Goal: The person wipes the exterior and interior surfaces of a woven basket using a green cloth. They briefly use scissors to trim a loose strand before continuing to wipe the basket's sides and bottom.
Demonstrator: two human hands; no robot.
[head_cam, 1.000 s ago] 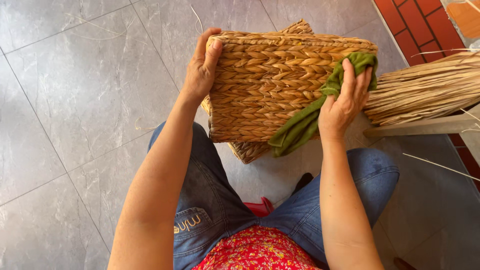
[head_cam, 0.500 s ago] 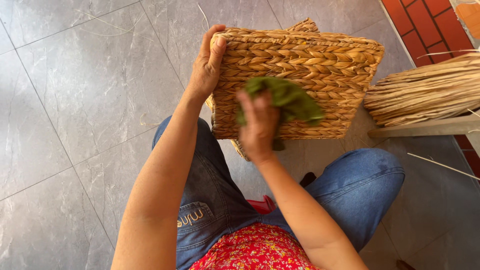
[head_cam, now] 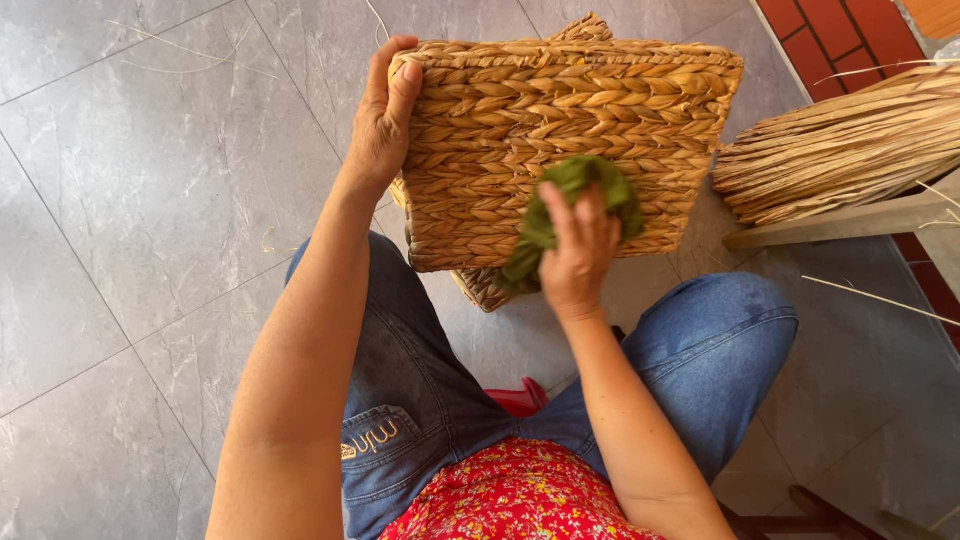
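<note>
A woven straw basket [head_cam: 520, 120] is held up in front of my knees, one flat braided side facing me. My left hand [head_cam: 385, 120] grips its upper left corner, fingers over the rim. My right hand [head_cam: 575, 250] presses a bunched green cloth [head_cam: 580, 185] against the lower middle of that woven side. Part of the basket's other edge pokes out below near my right wrist.
A bundle of dried straw [head_cam: 840, 150] lies on a wooden plank [head_cam: 850, 222] at the right. Grey floor tiles [head_cam: 150, 200] spread to the left, red tiles [head_cam: 840, 40] at the top right. My knees in blue jeans [head_cam: 720, 330] sit below the basket.
My right hand has slid the green cloth from the basket's right edge leftward to its lower middle. The left hand has kept its grip on the corner.
</note>
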